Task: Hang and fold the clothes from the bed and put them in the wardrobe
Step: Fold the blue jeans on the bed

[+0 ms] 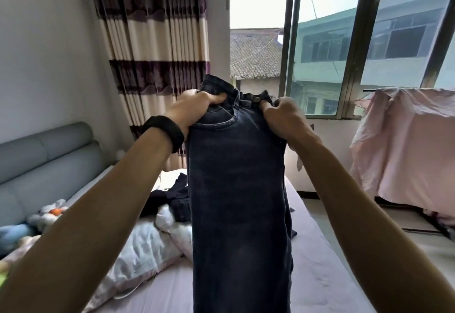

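Dark blue jeans [236, 189] hang straight down in front of me, held up by the waistband above the bed [320, 275]. My left hand [194, 108] grips the left side of the waistband, thumb over the front near the pocket. My right hand [283, 115] pinches the right side by the button. The legs lie together and run out of the bottom of the view. Behind them, a pile of dark clothes [172, 197] lies on the bed. No wardrobe is in view.
A white pillow [142, 251] lies on the bed left of the jeans, with stuffed toys [46, 216] by the grey headboard [49, 155]. A pink sheet [408, 150] hangs over a rack at the right. A striped curtain [152, 41] and a window [344, 41] stand ahead.
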Demonstrator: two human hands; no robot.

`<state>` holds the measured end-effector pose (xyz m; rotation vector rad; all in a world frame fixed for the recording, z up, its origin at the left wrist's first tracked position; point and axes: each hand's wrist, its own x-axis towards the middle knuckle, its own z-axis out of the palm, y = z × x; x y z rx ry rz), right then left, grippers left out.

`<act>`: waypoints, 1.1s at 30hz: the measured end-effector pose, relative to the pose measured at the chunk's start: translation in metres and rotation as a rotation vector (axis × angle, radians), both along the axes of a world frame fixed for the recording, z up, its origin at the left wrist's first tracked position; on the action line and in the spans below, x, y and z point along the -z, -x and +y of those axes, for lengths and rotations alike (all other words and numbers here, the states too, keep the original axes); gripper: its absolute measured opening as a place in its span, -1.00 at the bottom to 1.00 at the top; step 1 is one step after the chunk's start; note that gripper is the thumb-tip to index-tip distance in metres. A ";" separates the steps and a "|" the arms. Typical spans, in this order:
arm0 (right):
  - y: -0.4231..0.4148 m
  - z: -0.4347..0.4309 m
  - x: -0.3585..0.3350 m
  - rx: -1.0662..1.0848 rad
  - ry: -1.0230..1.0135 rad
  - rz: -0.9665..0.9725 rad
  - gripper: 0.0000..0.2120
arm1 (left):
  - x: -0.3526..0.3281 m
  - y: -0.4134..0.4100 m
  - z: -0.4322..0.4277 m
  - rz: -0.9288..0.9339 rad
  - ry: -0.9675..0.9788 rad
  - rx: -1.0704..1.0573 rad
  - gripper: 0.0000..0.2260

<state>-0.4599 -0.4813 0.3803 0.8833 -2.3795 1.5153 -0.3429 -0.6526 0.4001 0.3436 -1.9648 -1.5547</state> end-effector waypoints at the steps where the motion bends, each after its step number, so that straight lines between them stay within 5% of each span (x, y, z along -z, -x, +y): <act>1: -0.001 -0.005 0.009 -0.006 -0.015 -0.004 -0.63 | 0.010 -0.001 -0.006 -0.036 -0.029 0.009 -0.68; 16: 0.028 -0.038 0.238 -0.036 -0.061 -0.186 -0.83 | 0.245 0.039 -0.054 -0.182 -0.013 -0.026 -0.67; 26: 0.097 -0.067 0.402 -0.033 -0.092 -0.543 -0.94 | 0.407 0.097 -0.070 -0.481 -0.158 -0.002 -0.73; 33: 0.139 -0.112 0.456 -0.062 -0.237 -0.531 -0.96 | 0.458 0.132 -0.118 -0.693 -0.130 -0.101 -0.74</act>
